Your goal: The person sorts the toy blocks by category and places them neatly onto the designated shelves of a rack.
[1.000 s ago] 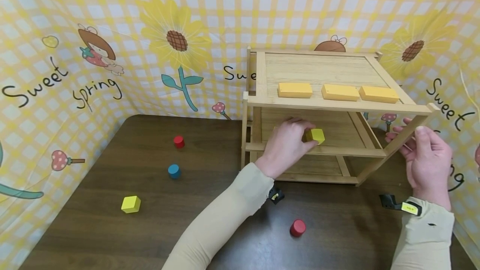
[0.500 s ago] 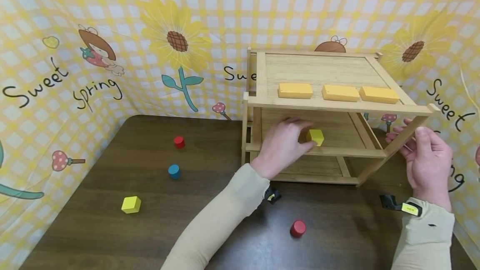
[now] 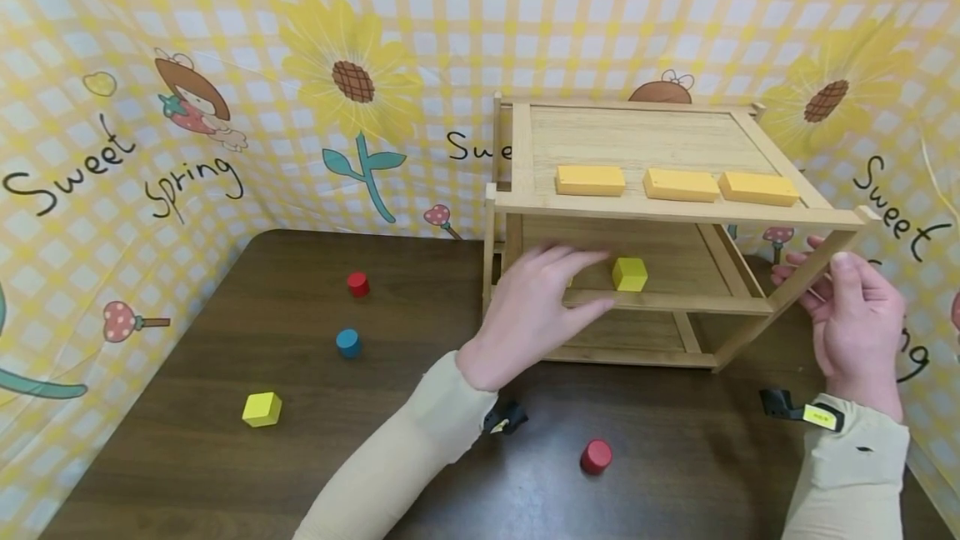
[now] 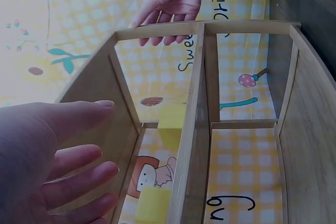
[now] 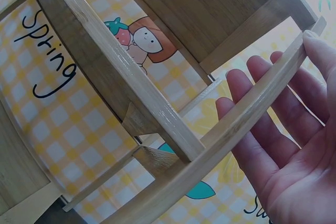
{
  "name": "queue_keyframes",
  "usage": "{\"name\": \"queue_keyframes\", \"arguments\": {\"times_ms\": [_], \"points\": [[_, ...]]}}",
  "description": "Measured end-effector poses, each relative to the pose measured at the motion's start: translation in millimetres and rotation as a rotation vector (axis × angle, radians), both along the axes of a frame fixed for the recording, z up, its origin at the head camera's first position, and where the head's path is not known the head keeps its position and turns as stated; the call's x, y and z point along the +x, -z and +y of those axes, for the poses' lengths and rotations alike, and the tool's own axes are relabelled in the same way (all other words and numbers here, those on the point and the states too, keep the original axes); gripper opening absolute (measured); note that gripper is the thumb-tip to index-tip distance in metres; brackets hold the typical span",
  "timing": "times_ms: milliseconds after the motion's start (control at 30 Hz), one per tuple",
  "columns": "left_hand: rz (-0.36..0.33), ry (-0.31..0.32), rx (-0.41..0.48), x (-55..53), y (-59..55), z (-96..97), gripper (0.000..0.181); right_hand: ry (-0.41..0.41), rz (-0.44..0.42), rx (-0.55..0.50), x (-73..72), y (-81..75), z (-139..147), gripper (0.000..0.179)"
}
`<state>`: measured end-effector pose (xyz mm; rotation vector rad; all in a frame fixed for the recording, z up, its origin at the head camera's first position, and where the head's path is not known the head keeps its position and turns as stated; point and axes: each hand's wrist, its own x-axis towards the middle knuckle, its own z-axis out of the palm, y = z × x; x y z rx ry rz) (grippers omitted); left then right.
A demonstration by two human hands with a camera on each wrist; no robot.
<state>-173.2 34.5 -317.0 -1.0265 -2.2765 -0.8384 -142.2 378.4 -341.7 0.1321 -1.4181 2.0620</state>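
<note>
On the middle level of a wooden shelf rack sits a yellow cube, near the front rail. My left hand is just left of it, thumb and fingers spread, not touching it. Behind that hand a second yellow cube is mostly hidden in the head view; the left wrist view shows it on the same level. My right hand holds the rack's front right post, thumb on one side and fingers behind it. Three yellow-orange rectangular blocks lie in a row on the top level.
Left on the dark wooden table are a red cylinder, a blue cylinder and another yellow cube. A darker red cylinder stands in front of the rack. Checked cloth hangs behind and at the sides.
My left hand has let go of the yellow cube on the middle level and drawn back to the left, its fingers opening. The right hand stays on the post.
</note>
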Motion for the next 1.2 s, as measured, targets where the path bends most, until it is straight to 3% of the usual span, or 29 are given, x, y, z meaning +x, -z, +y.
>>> {"name": "queue_keyframes", "arguments": {"times_ms": [233, 533, 833, 1200], "points": [[0.028, 0.009, 0.056, 12.5, 3.7, -21.3, 0.047, -0.012, 0.001, -0.002, 0.5, -1.6, -1, 0.043], [-0.004, 0.039, 0.091, 25.7, 6.4, -43.3, 0.042, -0.049, 0.032, -0.03, 0.9, -2.5, -1, 0.041], [-0.045, 0.055, 0.104, 49.2, 8.1, -69.7, 0.043, -0.051, 0.04, -0.017, 1.2, -2.0, 0, 0.041], [-0.064, -0.024, 0.062, 57.3, 16.8, -102.8, 0.038, -0.089, 0.064, -0.058, -0.4, -1.0, 1, 0.042]]}}
